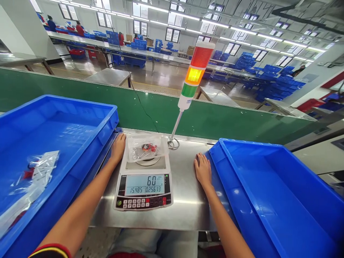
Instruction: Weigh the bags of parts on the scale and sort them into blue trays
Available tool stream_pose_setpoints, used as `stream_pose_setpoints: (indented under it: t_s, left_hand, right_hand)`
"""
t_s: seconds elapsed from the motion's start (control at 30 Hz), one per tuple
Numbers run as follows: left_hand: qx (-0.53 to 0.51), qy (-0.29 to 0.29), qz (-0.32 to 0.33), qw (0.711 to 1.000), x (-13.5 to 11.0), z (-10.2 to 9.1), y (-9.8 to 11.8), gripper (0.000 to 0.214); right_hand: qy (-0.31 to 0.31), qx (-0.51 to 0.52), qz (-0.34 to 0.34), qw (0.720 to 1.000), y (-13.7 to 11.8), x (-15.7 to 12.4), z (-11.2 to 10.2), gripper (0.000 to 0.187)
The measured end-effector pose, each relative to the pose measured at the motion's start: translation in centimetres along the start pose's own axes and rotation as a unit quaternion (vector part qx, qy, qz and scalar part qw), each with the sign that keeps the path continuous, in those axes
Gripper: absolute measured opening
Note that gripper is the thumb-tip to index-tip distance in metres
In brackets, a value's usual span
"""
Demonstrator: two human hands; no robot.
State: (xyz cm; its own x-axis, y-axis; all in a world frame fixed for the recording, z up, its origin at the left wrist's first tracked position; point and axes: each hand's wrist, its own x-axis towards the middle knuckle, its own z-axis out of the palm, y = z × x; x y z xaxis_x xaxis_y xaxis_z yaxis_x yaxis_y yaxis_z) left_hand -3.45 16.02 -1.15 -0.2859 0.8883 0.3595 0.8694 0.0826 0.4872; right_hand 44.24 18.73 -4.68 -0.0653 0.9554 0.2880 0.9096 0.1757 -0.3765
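Observation:
Between my hands stands a white counting scale [145, 190], its display reading 60 on top, with 15.485 and 0.25613 below. A clear plastic tray [131, 148] rests on its pan, holding a clear bag with small red and black parts [149, 147]. My left hand [118, 147] lies on the steel table close to the scale's left side, fingers stretched forward, holding nothing. Flat on the steel beside the right bin is my right hand [203, 168], its fingers extended and apart from the scale.
A large blue bin [88, 157] at left contains bagged red parts [28, 173] and a white strip [47, 165]. Another blue bin [268, 179] stands at right. Behind the scale rises a signal tower light [195, 75], amber lit, before a green panel [150, 107]. People work far off.

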Motion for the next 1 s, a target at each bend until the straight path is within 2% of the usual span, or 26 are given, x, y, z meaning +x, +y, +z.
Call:
stream_pose_setpoints:
  t_s: [0.4,1.0]
  left_hand:
    - [-0.016,0.008,-0.024,1.000,-0.31,0.27,0.21,0.038]
    - [0.022,-0.001,-0.012,1.000,-0.31,0.23,-0.12,0.045]
  right_hand:
    - [0.001,0.003,0.009,1.000,-0.60,-0.22,-0.27,0.063]
    - [0.016,-0.004,-0.001,1.000,-0.31,-0.01,0.58,0.062]
